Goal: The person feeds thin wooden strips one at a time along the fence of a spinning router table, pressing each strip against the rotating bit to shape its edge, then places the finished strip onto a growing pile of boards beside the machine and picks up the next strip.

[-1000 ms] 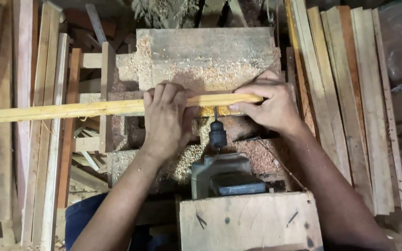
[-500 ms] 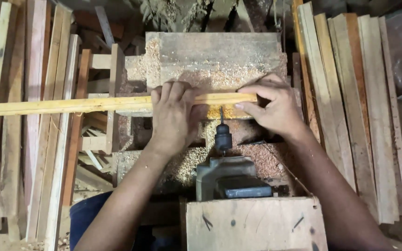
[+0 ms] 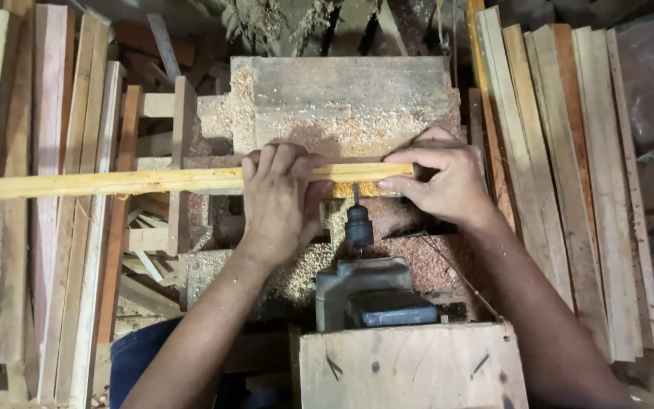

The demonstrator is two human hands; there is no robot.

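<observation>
Since the earlier frame, the long pale yellow wooden strip [image 3: 115, 182] sits slightly further left across the bench, its right end now under the right hand's fingers. Left hand [image 3: 278, 201] presses down on the strip, fingers curled over its far edge, just left of the drill. Right hand [image 3: 444, 182] pinches the strip's right end, thumb on the near edge. Dark horizontal drill chuck [image 3: 359, 225] points at the strip's near edge between both hands, bit tip touching the wood. Grey metal drill housing [image 3: 369, 291] sits behind it, above a pale wooden box [image 3: 410, 367]. Sawdust-covered grey wooden bench top [image 3: 342, 98] carries the strip. Stacked wooden slats [image 3: 569, 167] lie along its right side.
</observation>
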